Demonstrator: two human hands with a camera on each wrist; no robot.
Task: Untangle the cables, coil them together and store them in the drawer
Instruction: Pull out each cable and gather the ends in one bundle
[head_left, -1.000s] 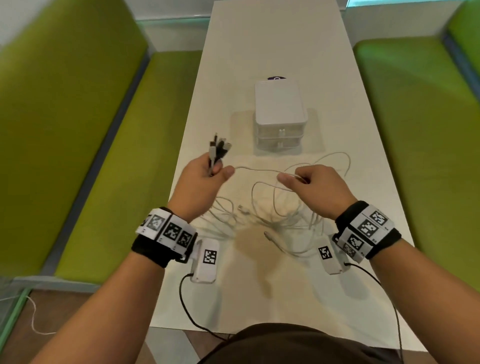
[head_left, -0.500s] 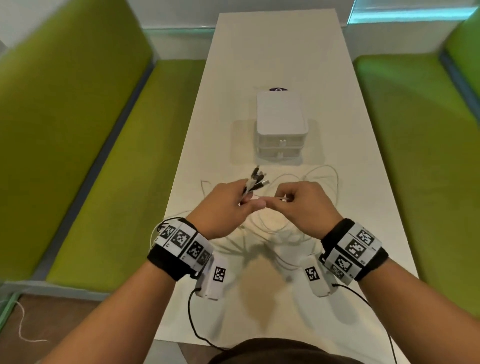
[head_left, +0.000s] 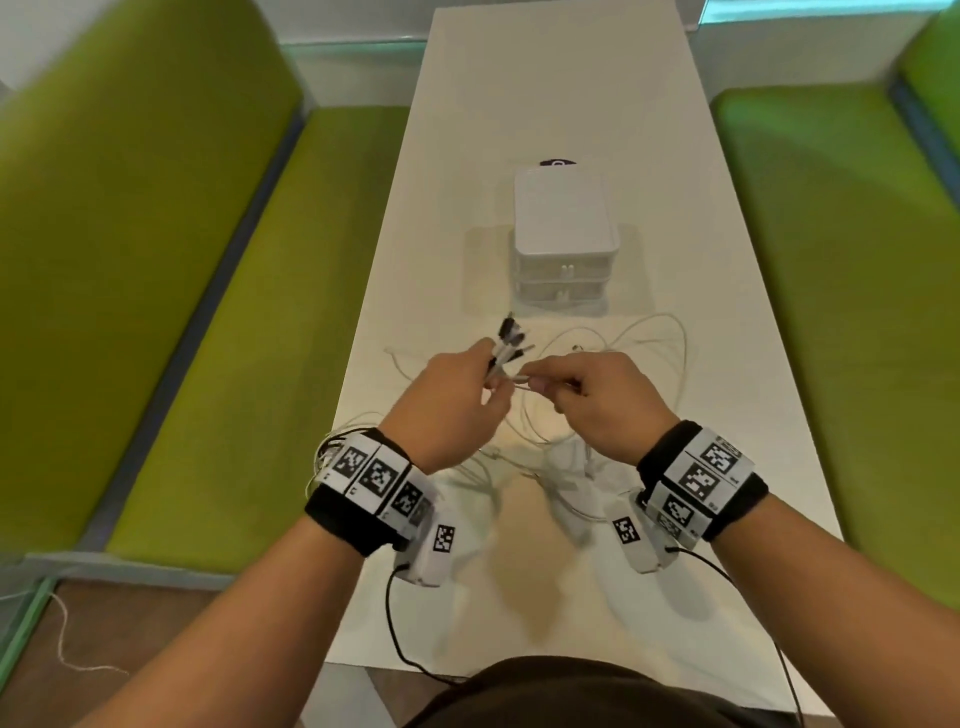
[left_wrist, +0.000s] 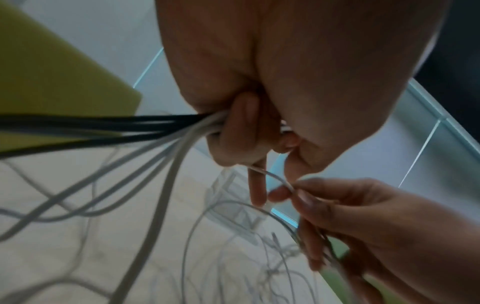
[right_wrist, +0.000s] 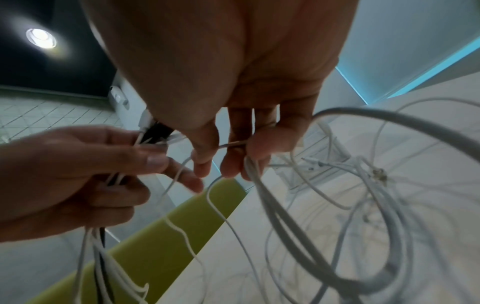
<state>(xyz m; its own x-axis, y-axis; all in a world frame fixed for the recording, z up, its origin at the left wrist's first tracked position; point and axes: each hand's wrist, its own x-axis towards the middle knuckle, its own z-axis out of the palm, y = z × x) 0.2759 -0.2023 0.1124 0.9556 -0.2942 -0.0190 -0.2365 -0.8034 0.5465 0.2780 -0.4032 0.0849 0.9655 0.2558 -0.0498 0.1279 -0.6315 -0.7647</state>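
Note:
Several white and black cables lie tangled on the white table (head_left: 727, 291), with loose white loops (head_left: 655, 340) near the drawer unit (head_left: 563, 234). My left hand (head_left: 493, 379) grips a bundle of cable ends, whose black and white plugs (head_left: 510, 340) stick up from the fist. In the left wrist view the gripped cables (left_wrist: 166, 127) trail away to the left. My right hand (head_left: 540, 384) pinches one thin white cable (right_wrist: 233, 143) right beside the left hand's fingertips. More white loops (right_wrist: 298, 226) hang under the right hand. Both drawers look shut.
The small white two-drawer unit stands mid-table, with a dark object (head_left: 557, 163) just behind it. Green benches (head_left: 270, 312) run along both sides of the table. Black sensor wires (head_left: 395, 634) hang from my wristbands near the table's front edge.
My hands were apart with a white cable stretched between them; they have come together over the tangle. The left hand's bundle has moved right, close to the right hand's pinch.

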